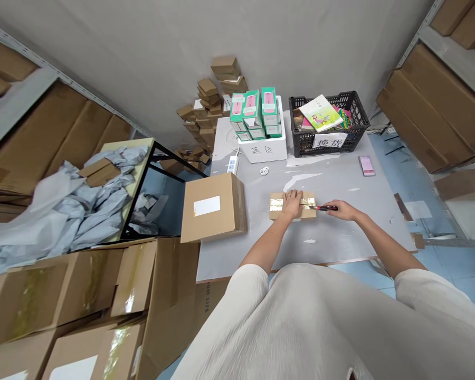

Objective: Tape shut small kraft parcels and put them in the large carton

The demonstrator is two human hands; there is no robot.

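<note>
Head view: box (277, 206) on the table (257, 253) before me.
Left hand (293, 203): mine, laid unclenched over its top.
Right hand (342, 210): mine, clasping the knife (324, 208).
Knife: too hard a push could slip it into my left hand.

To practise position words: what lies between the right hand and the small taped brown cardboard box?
A slim red and black knife spans from right hand to box, in the head view.

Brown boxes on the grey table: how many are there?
2: the small box under the left hand, and the big box to the left of it. Any behind the crate would be hidden.
</note>
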